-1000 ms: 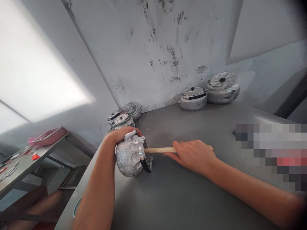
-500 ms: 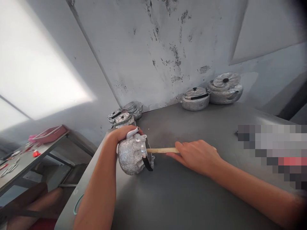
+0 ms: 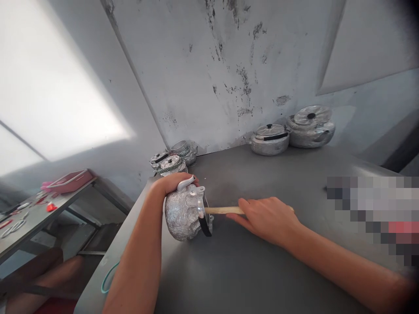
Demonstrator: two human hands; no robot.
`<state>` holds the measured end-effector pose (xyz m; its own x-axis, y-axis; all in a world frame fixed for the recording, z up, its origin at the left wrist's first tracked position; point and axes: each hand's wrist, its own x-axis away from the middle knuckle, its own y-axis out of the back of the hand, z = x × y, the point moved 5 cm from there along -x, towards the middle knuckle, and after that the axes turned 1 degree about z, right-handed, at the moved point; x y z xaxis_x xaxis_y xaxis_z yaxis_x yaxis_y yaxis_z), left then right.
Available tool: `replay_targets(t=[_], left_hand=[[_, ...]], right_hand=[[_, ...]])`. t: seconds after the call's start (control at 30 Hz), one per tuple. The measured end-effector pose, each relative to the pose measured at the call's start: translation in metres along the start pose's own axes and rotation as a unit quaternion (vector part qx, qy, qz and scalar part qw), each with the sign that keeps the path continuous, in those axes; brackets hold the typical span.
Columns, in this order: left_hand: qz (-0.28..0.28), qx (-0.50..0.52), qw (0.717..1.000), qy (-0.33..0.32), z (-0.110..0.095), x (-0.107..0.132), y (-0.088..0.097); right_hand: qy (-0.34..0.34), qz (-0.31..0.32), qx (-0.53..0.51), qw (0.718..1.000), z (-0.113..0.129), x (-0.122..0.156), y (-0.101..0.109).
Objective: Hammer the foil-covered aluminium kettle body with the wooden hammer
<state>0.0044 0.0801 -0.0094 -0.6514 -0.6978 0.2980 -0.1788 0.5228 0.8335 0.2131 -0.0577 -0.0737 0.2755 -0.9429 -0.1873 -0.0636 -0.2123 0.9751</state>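
A silver, dimpled metal teapot point(image 3: 182, 213) lies on its side on the grey table, its mouth facing right. My left hand point(image 3: 173, 181) is wrapped over its far side near the spout; most of those fingers are hidden behind the pot. A black-gripped handle point(image 3: 204, 226) hangs down by the mouth. My right hand point(image 3: 269, 216) is closed round a pale wooden stick point(image 3: 224, 210). The stick's far end goes into the pot's mouth, so what is on it cannot be seen.
Small metal pots point(image 3: 170, 163) stand at the table's back left corner. Two lidded metal pots, one lower point(image 3: 270, 146) and one larger point(image 3: 312, 135), stand by the wall. A side table point(image 3: 73, 194) at left bears a pink basket point(image 3: 70, 182) and scissors point(image 3: 15, 228). Another person's legs point(image 3: 49, 279) show below.
The whole view has shifted slightly, so everything sits a little lower and further right. Both hands keep their hold on the teapot and the stick, which stays in the mouth.
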Motion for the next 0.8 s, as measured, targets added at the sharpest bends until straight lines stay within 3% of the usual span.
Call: replay_targets(t=[0.3,0.57,0.8], left_hand=[[-0.002,0.021,0.999,-0.023,0.010,-0.005,-0.001],[-0.009,0.009,1.000,0.004,-0.003,0.001,0.001],[-0.006,0.006,1.000,-0.011,-0.005,0.000,0.000]], right_hand=[[-0.029,0.000,0.004,1.000,-0.012,0.001,-0.002],[-0.015,0.005,0.004,1.000,-0.006,0.000,-0.001],[-0.032,0.009,0.012,0.999,-0.008,0.001,0.001]])
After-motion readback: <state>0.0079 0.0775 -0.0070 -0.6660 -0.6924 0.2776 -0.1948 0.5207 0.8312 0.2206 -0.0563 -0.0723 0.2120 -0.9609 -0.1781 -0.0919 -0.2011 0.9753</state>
